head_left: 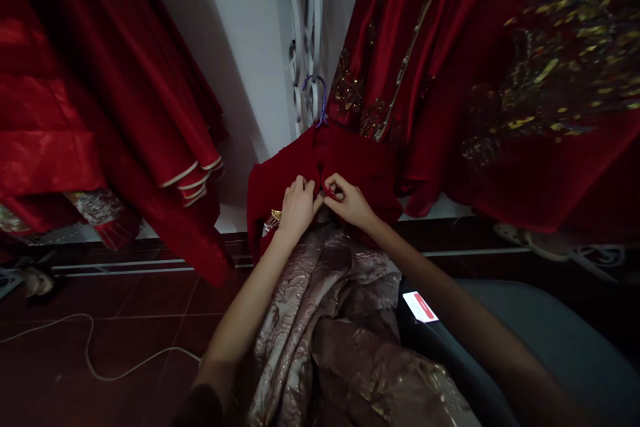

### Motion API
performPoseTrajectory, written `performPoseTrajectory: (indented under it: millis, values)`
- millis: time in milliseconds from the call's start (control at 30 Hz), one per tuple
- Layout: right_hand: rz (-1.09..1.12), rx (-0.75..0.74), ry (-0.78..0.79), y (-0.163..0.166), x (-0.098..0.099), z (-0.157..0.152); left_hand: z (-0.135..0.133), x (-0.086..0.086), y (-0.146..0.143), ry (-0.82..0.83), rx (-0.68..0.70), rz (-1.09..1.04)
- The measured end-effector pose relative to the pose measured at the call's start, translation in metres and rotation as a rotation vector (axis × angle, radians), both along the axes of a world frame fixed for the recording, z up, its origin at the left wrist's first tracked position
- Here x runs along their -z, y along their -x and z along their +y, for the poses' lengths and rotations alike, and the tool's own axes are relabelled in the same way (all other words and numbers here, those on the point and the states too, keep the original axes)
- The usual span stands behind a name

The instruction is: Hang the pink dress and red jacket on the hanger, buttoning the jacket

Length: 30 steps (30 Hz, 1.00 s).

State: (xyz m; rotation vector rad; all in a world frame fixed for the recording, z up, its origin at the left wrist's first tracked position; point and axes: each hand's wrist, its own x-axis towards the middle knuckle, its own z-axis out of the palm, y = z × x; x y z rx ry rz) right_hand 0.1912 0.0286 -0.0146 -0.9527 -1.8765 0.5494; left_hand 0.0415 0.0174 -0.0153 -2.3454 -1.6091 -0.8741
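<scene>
A dark red jacket hangs in front of me from a hanger with a thin purple hook. My left hand is closed on the left edge of its front opening, with the fingertips bent inward. Close beside it, my right hand pinches the other edge. The fingertips of both hands nearly meet, and any small fastening between them is too hidden to make out. Gold beaded trim with hanging strands sits on the jacket near my left wrist. Shiny brownish-silver cloth spreads below my hands and over my lap.
Red garments hang at the left, and red garments with gold sequins hang at the right. A white metal scroll frame stands behind the jacket. A lit phone lies near my right forearm. A white cable crosses the tiled floor.
</scene>
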Motion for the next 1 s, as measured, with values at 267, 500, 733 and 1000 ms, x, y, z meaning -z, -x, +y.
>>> performPoseTrajectory:
  millis: [267,500,733,1000]
  values:
    - [0.257,-0.103,0.153,-0.004,0.025,-0.013,0.002,0.017,-0.003,0.139,0.153,-0.477]
    - [0.185,0.006,0.079,-0.009,0.013,-0.023,-0.013,0.028,-0.007,0.153,0.201,-0.665]
    - [0.118,0.103,-0.067,-0.005,0.004,-0.034,-0.029,0.01,-0.003,0.097,0.247,-0.427]
    - [0.14,0.082,-0.075,-0.007,0.003,-0.037,-0.03,0.008,-0.005,0.092,0.207,-0.321]
